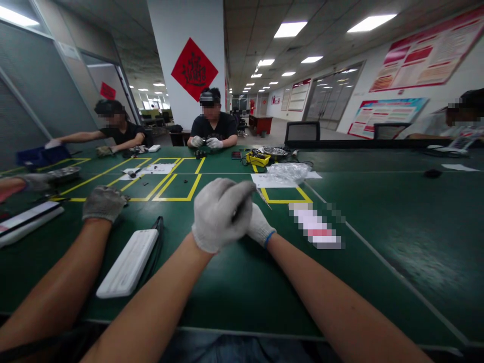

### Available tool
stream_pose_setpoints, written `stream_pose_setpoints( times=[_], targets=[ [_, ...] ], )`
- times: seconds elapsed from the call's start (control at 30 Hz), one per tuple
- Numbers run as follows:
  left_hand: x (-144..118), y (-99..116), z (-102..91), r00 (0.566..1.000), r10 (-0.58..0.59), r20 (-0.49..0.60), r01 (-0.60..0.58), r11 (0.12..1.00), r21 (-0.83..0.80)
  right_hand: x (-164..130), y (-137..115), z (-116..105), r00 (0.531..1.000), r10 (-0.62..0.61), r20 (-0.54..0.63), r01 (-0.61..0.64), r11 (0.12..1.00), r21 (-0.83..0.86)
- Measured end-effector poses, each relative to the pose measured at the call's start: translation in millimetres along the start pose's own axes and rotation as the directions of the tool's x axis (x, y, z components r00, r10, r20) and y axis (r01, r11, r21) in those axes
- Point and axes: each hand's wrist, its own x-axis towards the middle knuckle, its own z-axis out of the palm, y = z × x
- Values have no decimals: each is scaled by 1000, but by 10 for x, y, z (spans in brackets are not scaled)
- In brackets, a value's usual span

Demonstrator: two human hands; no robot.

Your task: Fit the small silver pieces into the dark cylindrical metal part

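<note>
Tool: thin dark tool [242, 204], metal tip toward the bench's far edge, above bench [234, 297] centre.
Left hand [221, 214]: gloved, fingers clenched on the tool.
Right hand [260, 227]: gloved, behind the left; finger state not discernible.
Nearby: white case [128, 262] to the left, co-worker's gloved hand [103, 202] beyond.

Rectangular ceiling panels [290, 28] are lighting the room evenly and brightly, and the nearest ones are blowing out to plain white. They are laying a dull sheen on the green worktop [397, 222] at the right and casting only soft, faint shadows under the gloved hands [227, 214] and the white case [127, 263]. The wide lens is bending straight lines toward the edges, stretching the forearms at the bottom and leaning the walls inward, while fine detail is going soft in the far corridor and several patches, faces among them, are showing as pixelated blocks.
</note>
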Motion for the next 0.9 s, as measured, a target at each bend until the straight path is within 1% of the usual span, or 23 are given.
stream_pose_setpoints(
  times=[0.03, 0.07, 0.1, 0.13, 0.17, 0.23, 0.27, 0.33, 0.4, 0.43, 0.53, 0.6, 0.73, 0.9],
  targets=[
    [2, 10, 147, 1000, -19, 8, 19, 1000, 1, 10, 9, -2, 1000, 2, -19, -2, 1000, 12],
    [-4, -40, 257, 997, -66, 27, 66, 998, -2, 20, 16, -6, 999, 6, -38, -5, 1000, 23],
    [-16, -135, 333, 989, -132, 60, 132, 991, 0, 29, 22, -11, 998, 12, -56, -10, 999, 33],
    [-35, -254, 380, 971, -213, 104, 214, 977, 7, 35, 26, -17, 997, 18, -70, -14, 999, 45],
    [-59, -379, 407, 940, -306, 153, 309, 951, 1, 40, 30, -24, 996, 22, -81, -18, 998, 53],
    [-117, -589, 428, 874, -428, 232, 444, 896, -21, 42, 36, -35, 996, 22, -87, -17, 998, 59],
    [-147, -656, 436, 849, -468, 247, 490, 871, -33, 40, 38, -40, 996, 19, -84, -14, 998, 55],
    [-198, -713, 460, 807, -517, 283, 550, 834, -45, 33, 38, -44, 997, 9, -71, -6, 999, 41],
    [-233, -699, 494, 785, -524, 331, 567, 822, -44, 26, 32, -44, 998, 9, -60, -7, 1000, 29],
    [-244, -681, 512, 783, -510, 355, 558, 829, -40, 23, 27, -44, 998, 11, -59, -10, 1000, 27],
    [-266, -644, 554, 799, -447, 402, 498, 867, -26, 21, 11, -44, 998, 19, -61, -17, 999, 29],
    [-279, -650, 571, 801, -434, 412, 480, 877, -9, 24, 6, -48, 999, 23, -49, -21, 999, 27],
    [-315, -690, 589, 779, -468, 417, 516, 857, -2, 35, 22, -62, 999, 42, -19, -42, 999, 26],
    [-344, -718, 601, 775, -475, 418, 537, 842, -40, 42, 50, -59, 999, 49, -10, -49, 999, -2]
  ],
)
